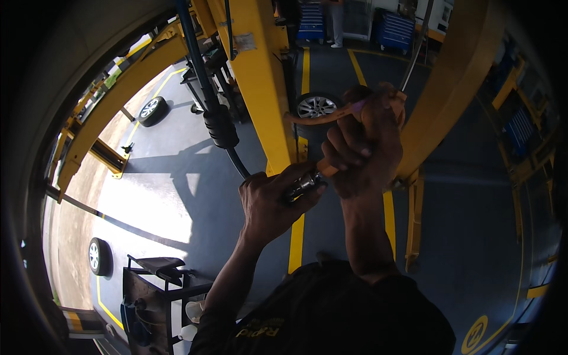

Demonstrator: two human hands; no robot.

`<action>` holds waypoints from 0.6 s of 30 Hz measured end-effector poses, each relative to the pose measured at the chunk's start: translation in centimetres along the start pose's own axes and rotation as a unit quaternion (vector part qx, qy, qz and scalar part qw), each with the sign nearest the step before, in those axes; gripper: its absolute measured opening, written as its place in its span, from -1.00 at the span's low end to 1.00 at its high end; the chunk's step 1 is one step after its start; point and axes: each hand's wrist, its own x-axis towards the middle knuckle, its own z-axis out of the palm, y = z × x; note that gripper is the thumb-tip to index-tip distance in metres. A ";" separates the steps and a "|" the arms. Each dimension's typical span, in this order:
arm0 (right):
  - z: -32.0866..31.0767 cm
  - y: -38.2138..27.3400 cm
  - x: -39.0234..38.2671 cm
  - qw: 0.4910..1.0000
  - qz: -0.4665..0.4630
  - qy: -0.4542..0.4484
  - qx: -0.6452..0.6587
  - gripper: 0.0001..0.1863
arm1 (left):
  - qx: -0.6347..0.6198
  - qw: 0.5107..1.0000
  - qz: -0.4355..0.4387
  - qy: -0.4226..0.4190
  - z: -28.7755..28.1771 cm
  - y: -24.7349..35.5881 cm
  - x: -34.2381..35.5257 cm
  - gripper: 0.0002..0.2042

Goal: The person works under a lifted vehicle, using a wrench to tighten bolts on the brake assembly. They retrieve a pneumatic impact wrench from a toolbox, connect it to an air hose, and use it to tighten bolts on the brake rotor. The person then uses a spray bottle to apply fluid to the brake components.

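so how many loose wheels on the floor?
3: one wheel at upper left, a second wheel at lower left, a third wheel right of the big yellow post, beyond the right hand. Others may be hidden.

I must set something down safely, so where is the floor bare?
Bare: sunlit floor between left yellow post and central yellow post; shaded floor between right yellow post and round marking. Crowded: around left hand, right hand, hose and cart.

Left of the yellow post (267, 89), you see sunlit floor (154, 204) glaring white; right of it, dimness. Your left hand (265, 200) and right hand (371, 145) are shaded; fisheye distortion bends the edges.
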 end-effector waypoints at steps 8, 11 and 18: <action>2.5 -0.6 1.1 0.995 0.039 -0.087 -0.008 -0.47 | -0.096 0.995 -0.038 0.013 -0.4 0.9 -0.8 -0.70; 4.0 -0.4 1.6 0.990 0.096 -0.107 -0.007 -0.48 | -0.149 0.985 -0.083 0.000 -1.4 1.9 -1.4 -0.70; 7.3 0.4 3.2 0.967 0.209 -0.149 0.001 -0.64 | -0.332 0.922 -0.186 -0.071 -4.1 3.9 -1.6 -0.56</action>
